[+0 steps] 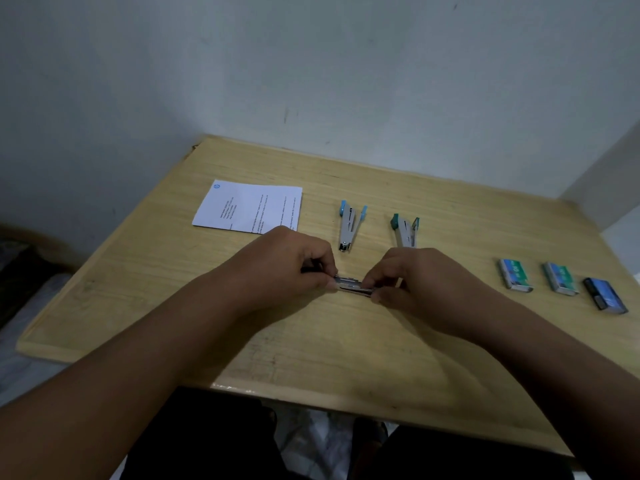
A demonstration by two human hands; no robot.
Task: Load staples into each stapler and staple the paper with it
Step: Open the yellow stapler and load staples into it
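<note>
Two hands, left hand [294, 261] and right hand [412, 275], fingers pinched shut on a stapler [349, 284] lying crosswise, left-to-right.

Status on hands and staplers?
Both hands, left hand and right hand, gripping a metal stapler. Two staplers idle. Paper unobstructed.

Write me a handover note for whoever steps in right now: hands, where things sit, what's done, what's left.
Left hand and right hand both pinch a metal stapler low over the table; whether staples are in it is unclear.
Light-blue stapler and teal stapler lie open, untouched.
Three staple boxes sit far right.
Paper lies at back left; no staple visible.
Left: finish loading, staple, repeat for the other two.
</note>
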